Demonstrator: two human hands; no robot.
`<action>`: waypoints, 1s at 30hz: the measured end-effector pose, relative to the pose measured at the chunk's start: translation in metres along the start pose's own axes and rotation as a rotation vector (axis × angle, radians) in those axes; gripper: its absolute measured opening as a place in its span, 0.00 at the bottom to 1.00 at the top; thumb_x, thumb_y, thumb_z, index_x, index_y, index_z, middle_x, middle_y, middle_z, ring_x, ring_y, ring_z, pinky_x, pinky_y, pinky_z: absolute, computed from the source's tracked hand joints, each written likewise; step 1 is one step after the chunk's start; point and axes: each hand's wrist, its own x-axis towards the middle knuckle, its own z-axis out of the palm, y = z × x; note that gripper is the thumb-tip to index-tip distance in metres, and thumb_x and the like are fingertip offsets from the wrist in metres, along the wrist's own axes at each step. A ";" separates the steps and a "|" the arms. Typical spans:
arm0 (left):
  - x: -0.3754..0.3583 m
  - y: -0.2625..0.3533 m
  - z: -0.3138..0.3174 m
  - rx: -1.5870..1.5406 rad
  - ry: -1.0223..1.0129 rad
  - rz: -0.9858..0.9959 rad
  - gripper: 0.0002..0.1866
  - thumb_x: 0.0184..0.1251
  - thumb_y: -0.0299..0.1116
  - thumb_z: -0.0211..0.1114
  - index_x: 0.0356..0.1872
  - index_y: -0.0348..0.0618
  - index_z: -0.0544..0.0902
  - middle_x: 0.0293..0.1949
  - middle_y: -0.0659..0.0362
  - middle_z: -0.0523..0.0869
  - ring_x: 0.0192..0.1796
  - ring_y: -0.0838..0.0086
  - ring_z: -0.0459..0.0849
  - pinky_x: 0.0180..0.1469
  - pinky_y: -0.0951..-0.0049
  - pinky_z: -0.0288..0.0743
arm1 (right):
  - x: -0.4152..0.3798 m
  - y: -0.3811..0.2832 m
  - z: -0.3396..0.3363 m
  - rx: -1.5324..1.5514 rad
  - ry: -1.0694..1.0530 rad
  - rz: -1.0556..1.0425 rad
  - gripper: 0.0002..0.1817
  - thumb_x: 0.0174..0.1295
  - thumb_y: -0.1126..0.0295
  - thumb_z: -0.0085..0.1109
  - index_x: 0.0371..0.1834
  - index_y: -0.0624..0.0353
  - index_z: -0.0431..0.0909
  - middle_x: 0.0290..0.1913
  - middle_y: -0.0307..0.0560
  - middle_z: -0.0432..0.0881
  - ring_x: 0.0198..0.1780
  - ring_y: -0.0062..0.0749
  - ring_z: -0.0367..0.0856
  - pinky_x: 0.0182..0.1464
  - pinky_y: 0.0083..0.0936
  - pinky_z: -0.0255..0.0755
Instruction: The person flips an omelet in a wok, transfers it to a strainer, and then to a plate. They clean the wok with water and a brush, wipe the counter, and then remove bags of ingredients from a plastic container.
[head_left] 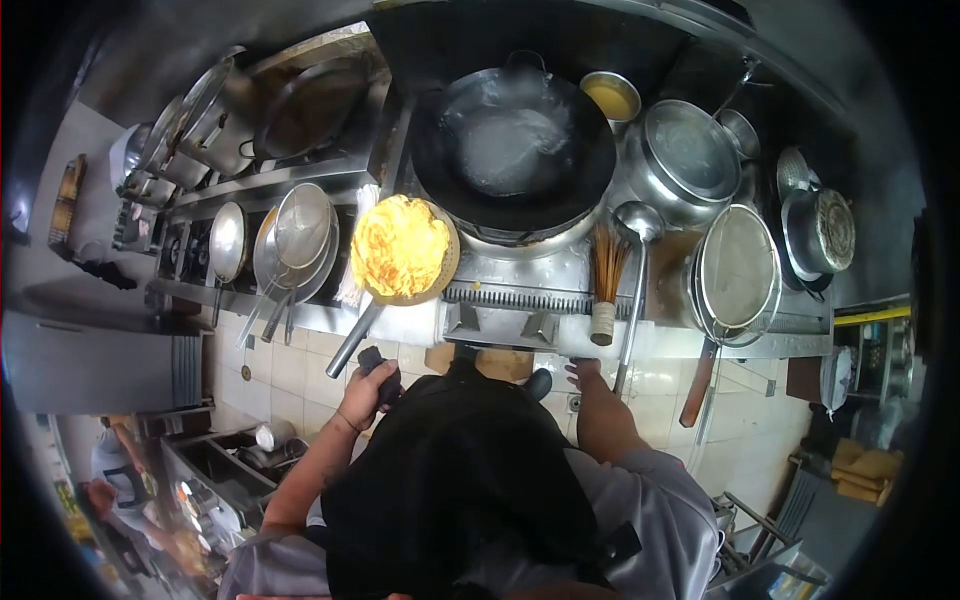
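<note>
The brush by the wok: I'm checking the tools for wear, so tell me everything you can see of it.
The brush is a bundle of thin brown sticks, apparently bamboo, fanned at the far end and gathered into a short, pale, wrapped handle. It lies on the front of the range, handle toward the person, between the wok and the long ladle. No hand touches it. Wear is too fine to judge.

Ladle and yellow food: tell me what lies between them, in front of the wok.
The head view shows a brush close beside the ladle, and a slotted grate running from there toward the yellow food.
</note>
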 end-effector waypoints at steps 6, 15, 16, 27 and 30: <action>0.012 0.002 0.003 -0.023 -0.055 -0.010 0.19 0.76 0.48 0.69 0.49 0.42 0.80 0.32 0.56 0.85 0.26 0.74 0.84 0.18 0.77 0.69 | -0.118 -0.027 0.016 -1.133 -0.139 -0.158 0.18 0.78 0.59 0.54 0.63 0.53 0.80 0.65 0.53 0.84 0.58 0.48 0.88 0.50 0.46 0.81; 0.060 0.018 0.035 0.004 -0.308 0.036 0.17 0.76 0.50 0.68 0.49 0.48 0.86 0.34 0.65 0.87 0.33 0.80 0.86 0.24 0.80 0.70 | -0.257 -0.180 0.079 -1.309 0.543 -0.647 0.35 0.74 0.55 0.56 0.79 0.61 0.66 0.63 0.79 0.81 0.61 0.68 0.85 0.58 0.58 0.80; 0.065 0.018 0.036 -0.009 -0.326 0.061 0.18 0.75 0.52 0.69 0.50 0.48 0.86 0.35 0.65 0.87 0.33 0.80 0.86 0.27 0.78 0.72 | -0.236 -0.182 0.076 -1.315 0.450 -0.533 0.34 0.74 0.53 0.53 0.78 0.61 0.67 0.71 0.80 0.75 0.67 0.68 0.81 0.62 0.59 0.79; 0.059 0.044 0.003 -0.214 -0.250 0.151 0.17 0.71 0.48 0.70 0.44 0.43 0.87 0.30 0.59 0.91 0.22 0.76 0.86 0.18 0.77 0.72 | -0.360 -0.291 0.126 -1.122 0.092 -1.501 0.38 0.68 0.75 0.61 0.83 0.47 0.68 0.65 0.53 0.85 0.59 0.39 0.85 0.52 0.28 0.82; 0.047 0.051 -0.005 -0.171 -0.208 0.252 0.17 0.71 0.47 0.69 0.43 0.42 0.86 0.28 0.60 0.89 0.22 0.77 0.85 0.19 0.74 0.75 | -0.358 -0.348 0.245 -1.458 -0.059 -1.218 0.29 0.69 0.69 0.63 0.75 0.54 0.79 0.64 0.62 0.86 0.67 0.53 0.83 0.72 0.39 0.71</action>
